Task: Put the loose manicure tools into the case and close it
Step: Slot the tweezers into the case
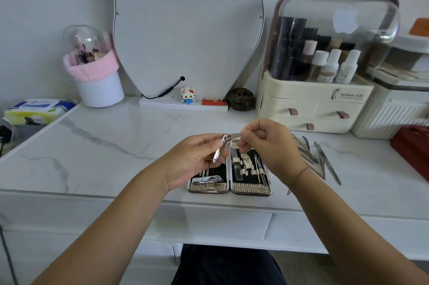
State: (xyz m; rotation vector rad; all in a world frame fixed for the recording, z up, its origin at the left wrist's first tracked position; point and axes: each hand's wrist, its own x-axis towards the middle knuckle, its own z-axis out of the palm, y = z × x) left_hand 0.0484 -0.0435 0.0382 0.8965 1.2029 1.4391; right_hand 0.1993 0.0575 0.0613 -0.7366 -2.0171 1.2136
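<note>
Just above the open case [251,188] (it lies flat, both halves facing up), the left hand [190,161] grips a nail clipper [220,150] by its body, and the right hand [267,145] pinches its lever. Loose tools [322,159] lie right of the case.

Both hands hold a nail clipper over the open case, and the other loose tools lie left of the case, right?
Not quite: the head view shows the loose tools lying right of the case. The left hand and right hand do hold the nail clipper over it, open.
</note>
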